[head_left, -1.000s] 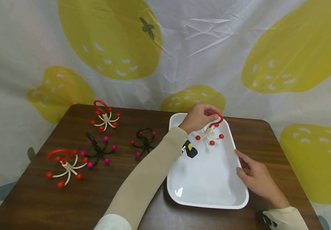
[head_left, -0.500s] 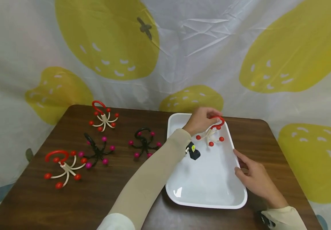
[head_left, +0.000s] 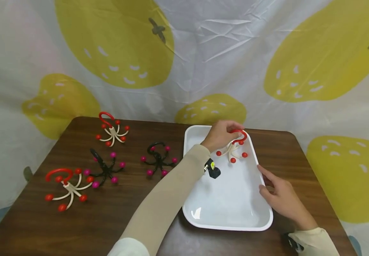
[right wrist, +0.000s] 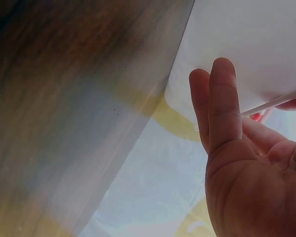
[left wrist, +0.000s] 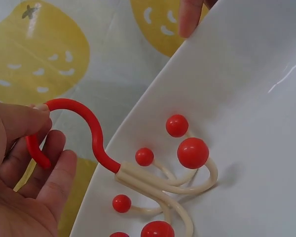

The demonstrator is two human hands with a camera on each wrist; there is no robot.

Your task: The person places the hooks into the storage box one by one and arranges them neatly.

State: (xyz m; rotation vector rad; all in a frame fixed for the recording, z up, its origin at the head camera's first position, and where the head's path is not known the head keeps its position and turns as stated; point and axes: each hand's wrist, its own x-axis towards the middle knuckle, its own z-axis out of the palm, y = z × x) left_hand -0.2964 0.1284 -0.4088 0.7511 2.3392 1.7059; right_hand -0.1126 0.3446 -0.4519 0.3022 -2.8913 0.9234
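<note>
A red-hooked, cream-armed piece with red balls stands in the far part of the white tray. My left hand pinches its red hook between thumb and fingers; in the left wrist view, the hook rises past the tray's rim while the balls lie over the tray floor. At the tray's right side, my right hand touches the rim with thumb and fingertips. The right wrist view has that hand with two fingers extended against the tray's outer wall.
Left of the tray on the brown table are two black pieces with magenta balls. Two more red-and-cream pieces stand at the far left and near left. A lemon-print cloth hangs behind the table.
Half a second ago and before, both hands were in nearly the same places. The whole head view has shifted slightly; the left hand still holds the red hook, which has barely moved.
</note>
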